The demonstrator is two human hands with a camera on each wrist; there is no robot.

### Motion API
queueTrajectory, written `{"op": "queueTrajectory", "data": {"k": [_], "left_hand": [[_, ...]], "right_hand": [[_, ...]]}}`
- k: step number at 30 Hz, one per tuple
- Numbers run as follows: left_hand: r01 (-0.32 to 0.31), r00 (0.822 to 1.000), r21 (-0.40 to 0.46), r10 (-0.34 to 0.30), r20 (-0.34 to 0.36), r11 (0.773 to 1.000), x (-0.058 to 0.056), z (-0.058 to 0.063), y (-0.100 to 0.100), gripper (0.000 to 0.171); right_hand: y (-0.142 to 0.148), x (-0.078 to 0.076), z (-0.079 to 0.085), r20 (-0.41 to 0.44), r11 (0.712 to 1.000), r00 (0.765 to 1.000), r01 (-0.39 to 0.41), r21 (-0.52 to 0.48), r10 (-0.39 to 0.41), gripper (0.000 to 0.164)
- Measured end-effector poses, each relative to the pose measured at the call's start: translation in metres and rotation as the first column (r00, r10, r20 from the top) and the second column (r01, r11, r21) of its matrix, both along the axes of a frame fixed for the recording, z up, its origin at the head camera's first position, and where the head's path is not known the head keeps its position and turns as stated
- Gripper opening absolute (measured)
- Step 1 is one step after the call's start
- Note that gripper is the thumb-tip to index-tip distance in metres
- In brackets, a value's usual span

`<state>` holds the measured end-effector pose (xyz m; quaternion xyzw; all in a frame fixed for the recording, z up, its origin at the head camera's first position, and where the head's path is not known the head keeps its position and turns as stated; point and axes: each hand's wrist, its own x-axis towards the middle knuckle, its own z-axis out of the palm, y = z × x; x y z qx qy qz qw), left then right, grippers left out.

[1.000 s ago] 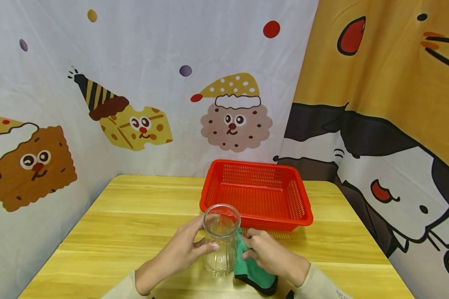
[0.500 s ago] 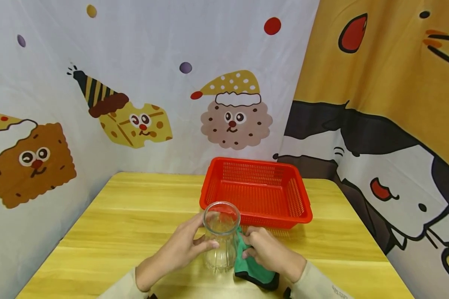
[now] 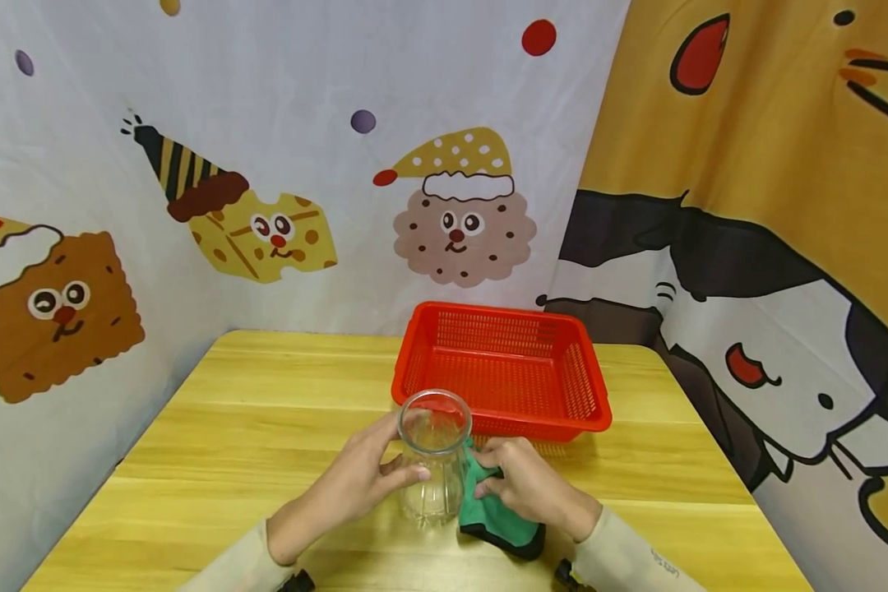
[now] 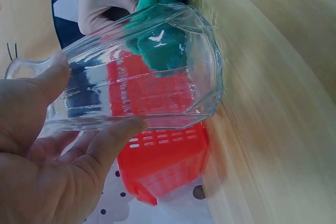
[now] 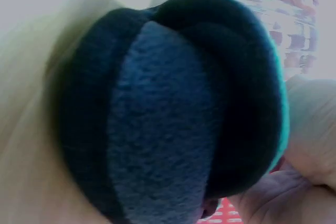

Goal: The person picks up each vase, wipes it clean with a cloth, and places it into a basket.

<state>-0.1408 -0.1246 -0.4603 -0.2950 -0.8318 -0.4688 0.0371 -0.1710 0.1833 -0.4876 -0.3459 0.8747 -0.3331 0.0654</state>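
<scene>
so, glass jar (image 3: 437, 496) in your left hand (image 3: 357, 478), green cloth (image 3: 499, 520) in your right hand (image 3: 530, 483)

your left fingers curve round the upper body of the glass jar, just below its thick rim, with the thumb on the near side and the other fingers reaching toward the far side. the jar is upright, mouth up, over the near middle of the counter (image 3: 281, 411); its base is down by the wood, though whether it touches is unclear.

your right fingers are drawn in narrow, pinching a bunched fold of the green cloth just beside the jar's right wall. the cloth's black-edged end hangs toward the near side, below your hand. in your left wrist view the green shows through the clear glass; in your right wrist view the dark edging fills much of the frame and blurs.

a red basket (image 3: 506, 385) with slotted walls sits on the far side, a little right, and the jar's rim overlaps its near left corner as you look down.

you have pale sleeves (image 3: 629, 552) on both arms. beyond the counter hang a white curtain (image 3: 289, 99) printed with cartoon snacks and, on the right, a mustard curtain (image 3: 770, 140) with a black-and-white animal.
</scene>
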Motion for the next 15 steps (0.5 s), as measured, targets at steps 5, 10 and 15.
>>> {"op": "queueTrajectory", "data": {"k": [5, 10, 15], "left_hand": [[0.000, 1.000, -0.005, 0.000, 0.000, 1.000, -0.001, 0.000, 0.000, 0.071], [-0.004, 1.000, -0.014, 0.004, 0.004, 1.000, -0.001, 0.000, 0.000, 0.072], [-0.001, 1.000, -0.017, 0.001, 0.014, 1.000, 0.000, 0.000, -0.001, 0.071]], "right_hand": [[0.002, -0.002, -0.006, -0.008, 1.000, 1.000, 0.007, -0.023, -0.007, 0.053], [0.003, 0.000, -0.010, -0.031, 0.999, 0.999, 0.022, -0.032, -0.023, 0.056], [0.004, 0.001, -0.012, -0.070, 0.999, 0.997, 0.012, -0.048, -0.015, 0.057]]}}
